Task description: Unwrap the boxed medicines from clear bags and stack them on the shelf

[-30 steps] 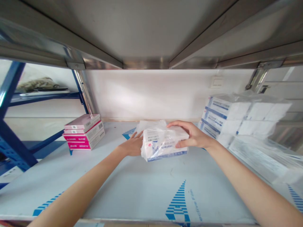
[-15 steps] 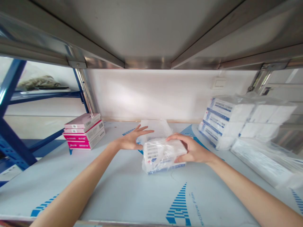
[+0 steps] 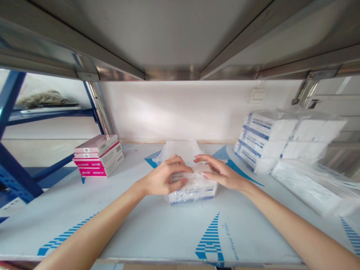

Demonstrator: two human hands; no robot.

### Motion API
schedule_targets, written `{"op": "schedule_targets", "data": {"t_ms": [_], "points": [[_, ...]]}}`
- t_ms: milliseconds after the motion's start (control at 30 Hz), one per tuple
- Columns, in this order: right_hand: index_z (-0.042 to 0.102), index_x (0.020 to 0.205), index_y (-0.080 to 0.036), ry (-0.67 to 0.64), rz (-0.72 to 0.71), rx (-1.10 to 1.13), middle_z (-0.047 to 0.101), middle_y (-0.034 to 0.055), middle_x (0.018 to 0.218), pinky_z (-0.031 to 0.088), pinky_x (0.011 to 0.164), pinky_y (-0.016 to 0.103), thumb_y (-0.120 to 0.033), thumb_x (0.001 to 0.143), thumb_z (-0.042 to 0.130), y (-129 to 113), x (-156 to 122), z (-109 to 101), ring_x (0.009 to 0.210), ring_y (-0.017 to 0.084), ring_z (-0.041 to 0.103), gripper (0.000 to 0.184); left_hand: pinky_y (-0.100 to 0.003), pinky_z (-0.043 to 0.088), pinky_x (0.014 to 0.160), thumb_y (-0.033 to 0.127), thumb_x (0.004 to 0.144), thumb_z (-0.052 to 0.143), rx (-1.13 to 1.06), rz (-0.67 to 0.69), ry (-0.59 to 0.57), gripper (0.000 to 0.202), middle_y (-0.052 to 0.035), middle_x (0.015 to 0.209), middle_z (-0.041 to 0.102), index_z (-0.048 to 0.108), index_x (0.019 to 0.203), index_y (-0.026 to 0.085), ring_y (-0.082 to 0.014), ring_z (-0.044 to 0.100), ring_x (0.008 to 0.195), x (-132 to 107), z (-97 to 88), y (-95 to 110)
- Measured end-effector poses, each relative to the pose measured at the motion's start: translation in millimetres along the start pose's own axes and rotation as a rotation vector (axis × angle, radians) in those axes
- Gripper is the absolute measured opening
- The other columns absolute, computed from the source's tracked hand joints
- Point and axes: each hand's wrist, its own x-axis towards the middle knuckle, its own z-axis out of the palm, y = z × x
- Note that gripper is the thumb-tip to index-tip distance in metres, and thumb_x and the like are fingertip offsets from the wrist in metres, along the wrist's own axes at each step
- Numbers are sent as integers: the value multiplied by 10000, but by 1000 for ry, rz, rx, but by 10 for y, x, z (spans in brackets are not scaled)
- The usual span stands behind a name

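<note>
A pack of white-and-blue boxes [image 3: 194, 195] in clear plastic film lies in the middle of the shelf. My left hand [image 3: 165, 175] is bent over its left side, the thumb at the front and the fingers on top, closed on the wrapped pack. From the right, my right hand [image 3: 222, 172] holds the pack's upper part, with curled fingers and thumb at the film. The fingers hide much of the top, so how firmly the film is pinched is unclear. Right behind lies another whitish film-covered pack [image 3: 181, 147].
Pink-and-white boxes [image 3: 97, 159] are stacked at the left. Wrapped white-and-blue boxes [image 3: 261, 140] stand at the right, with a wrapped white pack [image 3: 309, 185] lying before them. A metal shelf [image 3: 171, 37] hangs low overhead. Blue rack posts [image 3: 17, 168] rise at the left.
My left hand has come down from beside the pack onto its left side and top. My right hand has shifted from the pack's right end to its top.
</note>
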Motion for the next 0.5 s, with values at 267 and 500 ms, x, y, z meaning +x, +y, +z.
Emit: {"op": "schedule_targets", "data": {"t_ms": [267,500], "points": [[506,1409,-293,-138,17,30,593,71,1370,569,811,361,-340,914,610,23,-26,-217,902,177,655,508,-349,494,888,150,899,540,-50,4,-15,127,-68,974,607,636,977,176,-200,573,976,37,-46,24],[618,1282,-263,22,-164,-151,625,89,1341,444,1075,491,-293,946,565,-62,-40,-213,1279,253,552,341,-464,453,1007,145,808,553,78,132,46,345,-120,1156,626,595,1150,156,-271,531,1133,20,-20,50]]}}
